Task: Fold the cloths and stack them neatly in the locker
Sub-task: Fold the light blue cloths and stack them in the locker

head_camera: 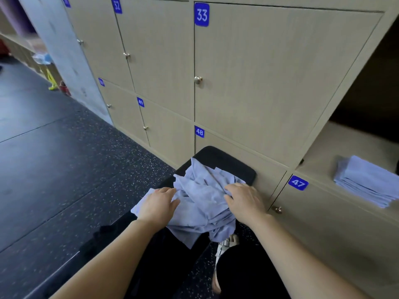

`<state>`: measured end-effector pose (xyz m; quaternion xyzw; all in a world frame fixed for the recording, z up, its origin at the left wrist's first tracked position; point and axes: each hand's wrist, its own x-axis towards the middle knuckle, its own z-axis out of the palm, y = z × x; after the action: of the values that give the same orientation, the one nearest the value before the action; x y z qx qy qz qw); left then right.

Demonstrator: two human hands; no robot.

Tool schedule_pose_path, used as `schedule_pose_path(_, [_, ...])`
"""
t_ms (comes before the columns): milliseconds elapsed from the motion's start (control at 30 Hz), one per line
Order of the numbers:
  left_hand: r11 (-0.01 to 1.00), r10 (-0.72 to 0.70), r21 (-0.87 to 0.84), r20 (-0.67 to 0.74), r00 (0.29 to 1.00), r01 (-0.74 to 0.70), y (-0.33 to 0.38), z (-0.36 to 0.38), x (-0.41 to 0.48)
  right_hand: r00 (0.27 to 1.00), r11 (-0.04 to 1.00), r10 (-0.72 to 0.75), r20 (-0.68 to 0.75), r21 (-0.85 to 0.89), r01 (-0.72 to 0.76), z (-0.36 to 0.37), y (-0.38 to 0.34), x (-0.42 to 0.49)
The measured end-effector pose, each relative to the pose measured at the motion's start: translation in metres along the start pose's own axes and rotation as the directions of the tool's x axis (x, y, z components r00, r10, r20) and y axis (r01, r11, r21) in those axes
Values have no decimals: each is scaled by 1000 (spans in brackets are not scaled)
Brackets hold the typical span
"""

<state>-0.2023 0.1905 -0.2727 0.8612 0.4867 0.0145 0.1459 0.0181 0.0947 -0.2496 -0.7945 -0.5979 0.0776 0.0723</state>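
So, head view: left hand (158, 205) flat, fingers together, pressing on the crumpled cloth pile (205, 201); right hand (245, 201) curled, gripping a bunch of the same pile. Pile sits between both hands on a black bench (224, 162). Right of the right hand, folded stack (367, 182) lies in the open locker (349, 143)

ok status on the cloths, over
Left hand and right hand both on the loose cloth pile on the black bench, grip unclear. Folded stack already in the open locker. Nothing blocking.
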Motion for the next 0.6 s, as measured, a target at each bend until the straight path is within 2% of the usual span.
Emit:
schedule_pose_path(300, [996,-86,-35,27,996,87,13,32,41,998,998,-69,2,-13,69,32,-6,47])
schedule_pose_path(500, [928,-242,-304,-56,969,214,24,37,50,993,993,-110,-43,31,111,44,-6,50])
schedule_pose_path(600, [924,-283,-287,-75,956,251,33,32,52,993,993,-109,-45,43,111,45,-7,46])
